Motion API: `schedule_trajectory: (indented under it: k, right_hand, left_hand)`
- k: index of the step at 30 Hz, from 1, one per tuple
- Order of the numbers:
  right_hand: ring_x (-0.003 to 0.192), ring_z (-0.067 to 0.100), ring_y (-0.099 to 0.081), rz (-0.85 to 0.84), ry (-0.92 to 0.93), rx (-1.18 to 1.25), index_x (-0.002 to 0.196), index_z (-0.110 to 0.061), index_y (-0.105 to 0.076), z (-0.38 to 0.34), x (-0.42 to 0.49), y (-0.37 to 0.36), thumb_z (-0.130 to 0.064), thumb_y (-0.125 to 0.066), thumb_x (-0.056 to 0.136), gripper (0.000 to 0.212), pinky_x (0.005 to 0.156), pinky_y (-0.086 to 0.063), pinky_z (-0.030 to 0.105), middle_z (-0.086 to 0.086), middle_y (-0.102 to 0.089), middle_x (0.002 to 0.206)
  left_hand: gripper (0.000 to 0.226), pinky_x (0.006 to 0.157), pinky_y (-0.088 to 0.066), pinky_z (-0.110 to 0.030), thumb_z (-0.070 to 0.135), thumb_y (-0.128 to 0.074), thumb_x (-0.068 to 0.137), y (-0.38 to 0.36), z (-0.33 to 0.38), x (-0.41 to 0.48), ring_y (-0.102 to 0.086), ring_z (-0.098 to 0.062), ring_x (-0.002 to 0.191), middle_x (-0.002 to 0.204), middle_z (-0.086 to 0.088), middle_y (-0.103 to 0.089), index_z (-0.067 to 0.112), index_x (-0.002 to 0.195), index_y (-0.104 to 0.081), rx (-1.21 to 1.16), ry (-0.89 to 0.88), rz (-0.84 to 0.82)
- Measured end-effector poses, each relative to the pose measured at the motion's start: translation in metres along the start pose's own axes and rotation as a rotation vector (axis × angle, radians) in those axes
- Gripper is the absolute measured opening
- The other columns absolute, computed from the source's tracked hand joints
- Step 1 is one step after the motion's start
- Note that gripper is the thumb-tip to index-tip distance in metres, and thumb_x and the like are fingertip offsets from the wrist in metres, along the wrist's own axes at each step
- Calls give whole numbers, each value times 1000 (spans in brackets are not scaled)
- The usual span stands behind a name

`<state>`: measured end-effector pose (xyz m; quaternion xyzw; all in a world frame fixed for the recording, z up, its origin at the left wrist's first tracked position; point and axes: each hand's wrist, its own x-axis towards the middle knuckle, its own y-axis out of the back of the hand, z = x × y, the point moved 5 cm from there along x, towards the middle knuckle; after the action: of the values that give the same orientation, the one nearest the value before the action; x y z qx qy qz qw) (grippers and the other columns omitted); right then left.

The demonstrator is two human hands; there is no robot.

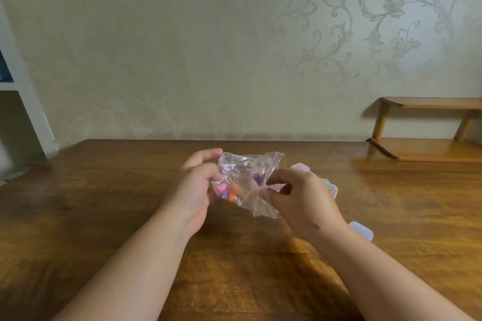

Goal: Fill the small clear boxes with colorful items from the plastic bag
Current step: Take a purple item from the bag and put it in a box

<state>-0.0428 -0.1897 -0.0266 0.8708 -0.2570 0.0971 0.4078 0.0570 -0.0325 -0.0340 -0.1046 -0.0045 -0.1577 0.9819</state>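
A crumpled clear plastic bag (247,177) hangs above the wooden table (104,203), held between both hands. My left hand (195,185) grips its left side, where pink, purple and orange items (228,193) bunch together. My right hand (302,200) pinches the bag's right side near a purple item (257,177). Small clear boxes lie behind and beside my right hand: a pinkish one (300,167), one at the hand's right (331,187) and one by my right wrist (362,230). My right hand partly hides them.
A low wooden shelf (427,148) stands on the table's far right against the patterned wall. A white frame (23,101) rises at the far left edge.
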Motion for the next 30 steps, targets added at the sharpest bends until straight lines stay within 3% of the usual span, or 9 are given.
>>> schedule_trajectory:
  k: [7,9,11,13,17,21,25,27,30]
  right_hand:
    - [70,9,-62,-43,-17,14,66,-35,-53,6,4,-13,-31,-57,95,29,56,-49,23,-11,-65,82]
    - [72,9,-63,-32,-33,85,75,-35,-60,8,5,-13,-33,-61,94,19,58,-53,27,-13,-68,94]
    - [67,9,-58,-27,-61,118,92,-32,-66,12,6,-12,-32,-65,92,1,54,-45,25,-12,-64,87]
    - [63,8,-57,-30,-82,178,102,-32,-65,11,5,-10,-38,-69,88,15,50,-41,22,-13,-61,75]
    - [52,0,-57,19,-73,335,100,-33,-62,1,3,-3,-42,-77,80,27,43,-37,12,-11,-62,69]
    - [64,-1,-61,-6,-34,342,89,-31,-63,-6,1,2,-46,-71,83,18,51,-39,9,-16,-62,70]
    - [55,5,-42,-44,-40,318,68,-11,-56,-8,-2,3,-60,-51,85,52,50,-33,17,-10,-44,64]
    - [57,7,-41,-66,-76,310,72,-9,-55,-5,-1,1,-53,-45,94,50,50,-34,20,-7,-45,63]
    - [55,9,-48,-110,-129,215,70,-18,-57,2,3,-5,-13,-50,96,27,46,-37,20,-5,-54,62]
  left_hand:
    - [77,90,-55,-36,-33,-45,73,-8,2,-7,-63,-26,111,121,-10,-61,27,118,-62,65,-16,-103]
    - [74,92,-54,-35,-31,-49,76,-10,3,-9,-65,-26,110,124,-9,-63,29,119,-62,46,-8,-129]
    - [69,95,-53,-35,-27,-53,80,-12,3,-10,-70,-23,106,122,-10,-66,30,120,-60,27,-9,-153]
    - [65,99,-52,-38,-23,-55,84,-14,2,-11,-71,-21,102,118,-11,-69,30,121,-59,20,-14,-164]
    - [54,90,-58,-44,-9,-60,90,-13,1,-9,-72,-24,99,114,-7,-71,33,124,-59,67,-33,-139]
    - [43,74,-60,-42,4,-62,93,-12,3,-9,-72,-22,90,106,-8,-72,36,122,-59,73,-51,-100]
    - [43,57,-53,-29,14,-69,88,-12,7,-10,-70,-17,73,91,-5,-73,35,124,-58,137,-99,-59]
    - [44,54,-51,-27,15,-70,87,-11,7,-10,-67,-19,72,89,-7,-73,33,126,-57,167,-107,-63]
    - [44,64,-56,-32,4,-66,90,-12,4,-10,-68,-22,77,93,-13,-71,28,126,-58,103,-64,-115]
